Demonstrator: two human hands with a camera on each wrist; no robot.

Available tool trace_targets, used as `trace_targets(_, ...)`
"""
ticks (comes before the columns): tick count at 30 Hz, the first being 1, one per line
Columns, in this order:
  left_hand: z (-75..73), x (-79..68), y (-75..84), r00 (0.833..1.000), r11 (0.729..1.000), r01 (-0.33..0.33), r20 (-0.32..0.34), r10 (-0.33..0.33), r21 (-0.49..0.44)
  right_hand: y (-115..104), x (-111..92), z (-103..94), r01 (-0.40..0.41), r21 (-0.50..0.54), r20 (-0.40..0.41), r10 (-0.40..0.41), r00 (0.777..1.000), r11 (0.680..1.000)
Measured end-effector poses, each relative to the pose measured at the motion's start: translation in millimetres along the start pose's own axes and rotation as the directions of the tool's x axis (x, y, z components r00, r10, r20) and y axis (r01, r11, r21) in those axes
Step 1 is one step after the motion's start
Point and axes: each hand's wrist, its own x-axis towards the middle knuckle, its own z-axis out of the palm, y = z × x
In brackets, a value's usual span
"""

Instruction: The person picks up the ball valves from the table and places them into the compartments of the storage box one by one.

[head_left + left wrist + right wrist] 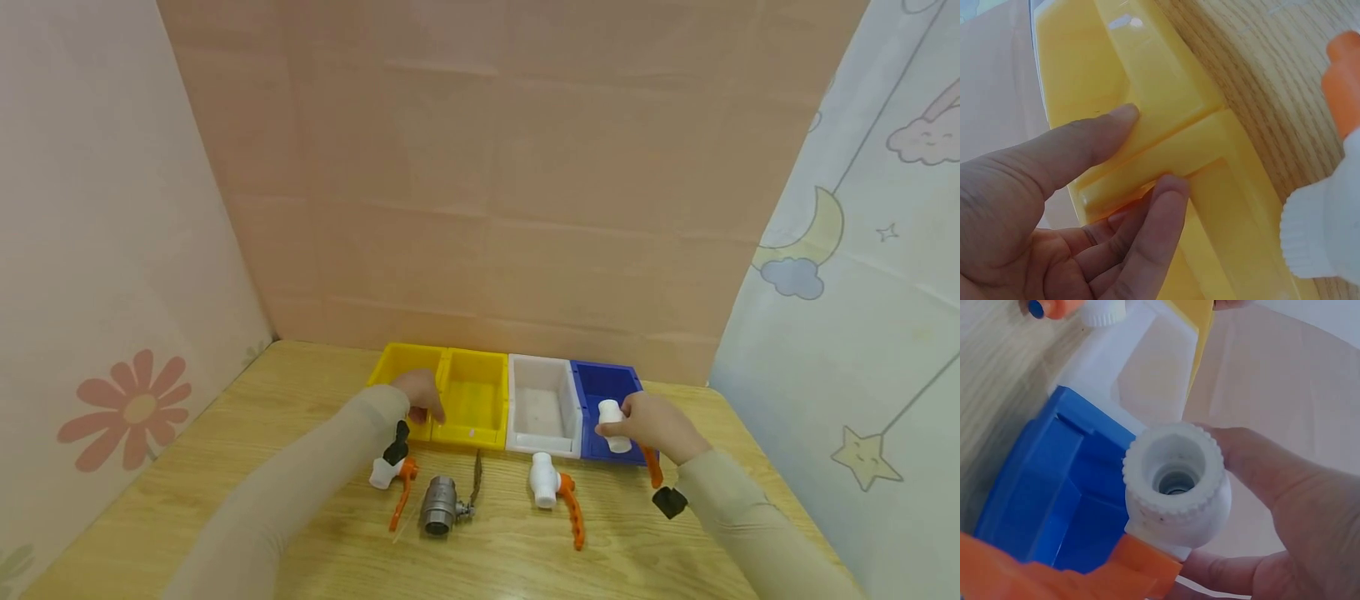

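My right hand [662, 425] holds a white plastic ball valve [611, 412] with an orange lever over the front of the blue bin [600, 379]. In the right wrist view the valve's ribbed round opening [1174, 469] faces the camera, thumb and fingers on either side of the body. My left hand [420, 392] is at the two yellow bins [480, 362]. Seen from the left wrist, its thumb [1100, 134] lies on one side of their adjoining walls [1154, 150] and the fingers lie on the other, pinching them.
A white bin [536, 364] stands between the yellow and blue ones. Before the row lie a metal ball valve [439, 506], a white valve with an orange lever [543, 482] and a smaller one [384, 473] by the left sleeve. A wall rises behind the table [330, 358].
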Motion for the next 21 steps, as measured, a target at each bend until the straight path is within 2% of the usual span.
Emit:
trace_targets(11, -0.1, 0.7, 1.6, 1.000, 1.000, 0.009, 0.003, -0.009, -0.008, 3.9, 36.0, -15.8, -0.005, 0.012, -0.032, 0.005, 0.999, 1.000)
trace_targets(21, 0.0, 1.4, 0.6, 1.000, 1.000, 0.004, -0.004, -0.004, 0.009, 8.2, 70.6, -14.1, -0.017, -0.051, -0.082, 0.013, 0.997, 0.999)
